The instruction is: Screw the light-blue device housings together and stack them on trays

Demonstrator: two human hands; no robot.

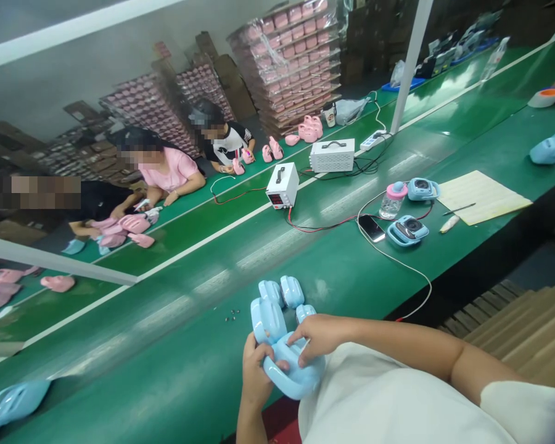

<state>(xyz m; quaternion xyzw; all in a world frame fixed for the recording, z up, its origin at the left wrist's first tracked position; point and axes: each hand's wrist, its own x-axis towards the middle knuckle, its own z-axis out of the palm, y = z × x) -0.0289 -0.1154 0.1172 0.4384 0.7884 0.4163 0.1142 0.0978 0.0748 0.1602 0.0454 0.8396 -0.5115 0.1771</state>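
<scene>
At far left, a glossy blue piece [16, 404] is lying on the green bench [166, 370], while three co-workers [166, 176] across the way are handling pink pieces [136, 223]. Nearer you, small dark bits [232, 316] are lying loose, too tiny to identify. Your left hand [258, 369] is gripping the rim of a light-blue shell [300, 377], thumb over the edge, and is holding it tilted at the bench's near edge, close against your body. Just beyond it, a cluster of matching blue parts [269, 317] is standing. Your right hand [317, 333] is bending its fingers onto the shell's upper face; whether they are pinching anything there, you cannot tell from this angle. The step in hand is seemingly close two-handed work on that shell, and the next move is probably calling for a steady left grip and precise right fingertips. Farther right, a white box [333, 155], a phone [371, 228], a pink-lidded bottle [392, 202], two blue devices [407, 230] and a paper sheet [483, 196] are occupying the bench.
</scene>
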